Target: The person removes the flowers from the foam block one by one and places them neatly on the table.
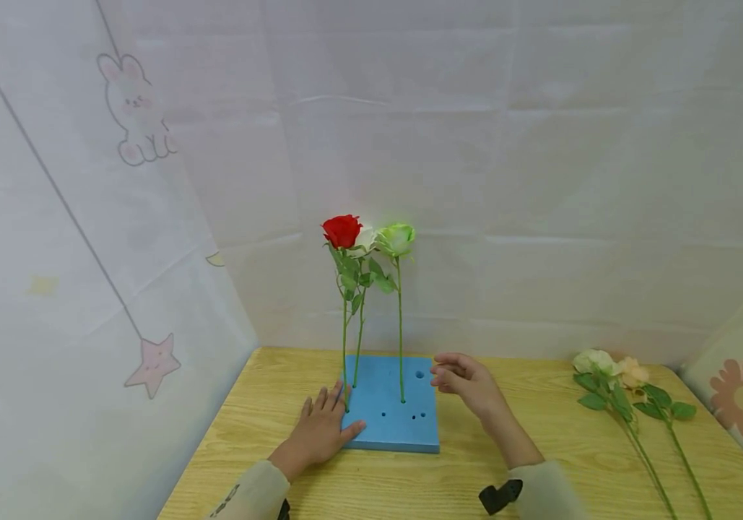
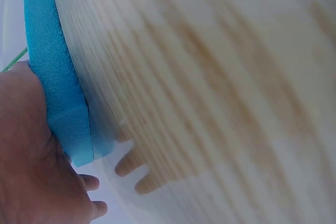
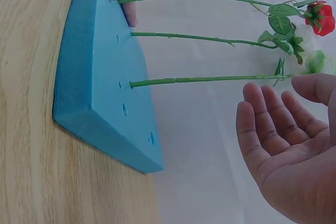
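A blue foam board [image 1: 380, 432] with small holes lies on the table. Three artificial roses stand in it: a red rose [image 1: 341, 232] at the left front, a white rose [image 1: 365, 240] behind it, partly hidden, and a green rose [image 1: 396, 239] further right. My left hand [image 1: 321, 429] rests with spread fingers on the board's left edge, beside the red rose's stem. In the left wrist view, that hand [image 2: 39, 156] touches the blue board. Off the board's right edge, my right hand [image 1: 471, 386] is held with loosely bent fingers and nothing in it; the right wrist view shows its palm [image 3: 294, 166].
To the right on the wooden table [image 1: 514, 448] lie two more artificial flowers, a whitish rose [image 1: 595, 362] and a peach rose [image 1: 632, 373], stems toward me. A pale cloth backdrop [image 1: 475, 180] hangs behind the table and at both sides.
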`<move>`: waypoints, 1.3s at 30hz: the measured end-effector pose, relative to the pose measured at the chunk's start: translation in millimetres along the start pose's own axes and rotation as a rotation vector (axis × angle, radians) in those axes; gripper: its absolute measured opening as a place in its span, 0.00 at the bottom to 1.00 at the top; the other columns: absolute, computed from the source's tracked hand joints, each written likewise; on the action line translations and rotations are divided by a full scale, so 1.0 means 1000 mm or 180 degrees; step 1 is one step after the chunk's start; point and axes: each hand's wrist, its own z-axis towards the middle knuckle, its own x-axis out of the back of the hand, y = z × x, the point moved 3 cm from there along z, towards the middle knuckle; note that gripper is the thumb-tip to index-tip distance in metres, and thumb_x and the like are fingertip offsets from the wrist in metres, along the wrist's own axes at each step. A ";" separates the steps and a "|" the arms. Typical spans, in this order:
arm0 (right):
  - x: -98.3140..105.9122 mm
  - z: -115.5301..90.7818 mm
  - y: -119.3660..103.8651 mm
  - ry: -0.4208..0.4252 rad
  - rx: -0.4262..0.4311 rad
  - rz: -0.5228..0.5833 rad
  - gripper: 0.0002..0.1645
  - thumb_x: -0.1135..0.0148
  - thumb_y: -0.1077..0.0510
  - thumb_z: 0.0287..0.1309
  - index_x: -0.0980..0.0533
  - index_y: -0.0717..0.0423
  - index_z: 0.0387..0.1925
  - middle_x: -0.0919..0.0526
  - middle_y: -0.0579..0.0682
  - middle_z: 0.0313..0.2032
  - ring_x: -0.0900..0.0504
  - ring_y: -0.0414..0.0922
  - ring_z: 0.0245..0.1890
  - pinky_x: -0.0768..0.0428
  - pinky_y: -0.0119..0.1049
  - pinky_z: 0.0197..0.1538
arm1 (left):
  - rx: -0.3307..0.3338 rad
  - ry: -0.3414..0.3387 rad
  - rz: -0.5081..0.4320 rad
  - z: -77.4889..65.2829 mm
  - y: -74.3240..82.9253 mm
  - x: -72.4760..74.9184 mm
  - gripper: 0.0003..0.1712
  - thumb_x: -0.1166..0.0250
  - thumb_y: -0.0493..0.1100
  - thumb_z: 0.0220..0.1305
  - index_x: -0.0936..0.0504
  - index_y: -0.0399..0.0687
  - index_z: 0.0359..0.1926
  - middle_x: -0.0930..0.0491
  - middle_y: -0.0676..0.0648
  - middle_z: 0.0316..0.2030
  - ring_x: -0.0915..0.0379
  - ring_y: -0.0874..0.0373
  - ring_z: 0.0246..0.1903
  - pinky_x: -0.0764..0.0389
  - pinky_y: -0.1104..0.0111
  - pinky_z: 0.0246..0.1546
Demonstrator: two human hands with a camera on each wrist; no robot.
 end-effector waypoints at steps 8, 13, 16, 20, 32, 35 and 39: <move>-0.011 0.004 0.002 -0.0024 0.0057 -0.0045 0.22 0.37 0.56 0.71 0.25 0.60 0.61 0.16 0.55 0.50 0.13 0.50 0.47 0.17 0.45 0.54 | -0.0012 0.0010 -0.0005 -0.002 0.000 0.000 0.53 0.60 0.77 0.71 0.42 0.39 0.78 0.59 0.42 0.81 0.60 0.33 0.77 0.54 0.33 0.71; -0.019 0.008 0.002 -0.0079 0.0039 0.0037 0.22 0.36 0.56 0.70 0.25 0.61 0.61 0.18 0.64 0.53 0.13 0.50 0.47 0.16 0.39 0.51 | -0.0021 0.0040 0.0018 -0.002 -0.001 -0.001 0.53 0.59 0.76 0.72 0.41 0.40 0.78 0.58 0.42 0.81 0.59 0.33 0.77 0.54 0.33 0.71; -0.024 0.010 0.001 -0.0122 0.0041 0.0081 0.23 0.36 0.57 0.70 0.26 0.63 0.61 0.20 0.67 0.55 0.14 0.52 0.48 0.16 0.40 0.52 | -0.0023 0.0058 0.0031 -0.001 -0.001 -0.002 0.51 0.58 0.75 0.72 0.42 0.40 0.78 0.58 0.42 0.81 0.60 0.33 0.77 0.54 0.33 0.70; -0.031 0.012 0.002 -0.0159 0.0036 0.0066 0.23 0.36 0.57 0.70 0.26 0.63 0.61 0.19 0.65 0.54 0.14 0.54 0.49 0.16 0.43 0.53 | -0.0021 0.0071 0.0044 0.000 -0.002 -0.003 0.52 0.59 0.76 0.72 0.43 0.40 0.78 0.59 0.42 0.81 0.60 0.33 0.77 0.55 0.33 0.71; -0.051 0.019 -0.001 -0.0242 0.0088 0.0031 0.24 0.37 0.55 0.71 0.26 0.63 0.63 0.18 0.63 0.54 0.14 0.52 0.48 0.18 0.52 0.55 | -0.0067 0.0038 -0.0070 -0.001 -0.001 -0.002 0.55 0.59 0.77 0.71 0.42 0.36 0.77 0.57 0.38 0.80 0.60 0.31 0.77 0.57 0.31 0.70; -0.055 0.022 0.000 -0.0245 0.0130 0.0043 0.23 0.37 0.56 0.71 0.25 0.63 0.62 0.17 0.61 0.53 0.13 0.52 0.47 0.18 0.54 0.55 | -0.0039 0.0038 -0.0037 -0.001 0.000 0.000 0.54 0.58 0.76 0.72 0.42 0.37 0.78 0.57 0.39 0.80 0.59 0.31 0.77 0.56 0.31 0.70; -0.060 0.026 0.001 -0.0238 0.0122 0.0057 0.22 0.37 0.56 0.70 0.24 0.61 0.61 0.18 0.63 0.53 0.13 0.50 0.46 0.17 0.51 0.54 | -0.0011 0.0026 0.0034 0.000 0.002 0.000 0.51 0.56 0.74 0.73 0.43 0.38 0.78 0.57 0.39 0.80 0.59 0.32 0.77 0.55 0.32 0.70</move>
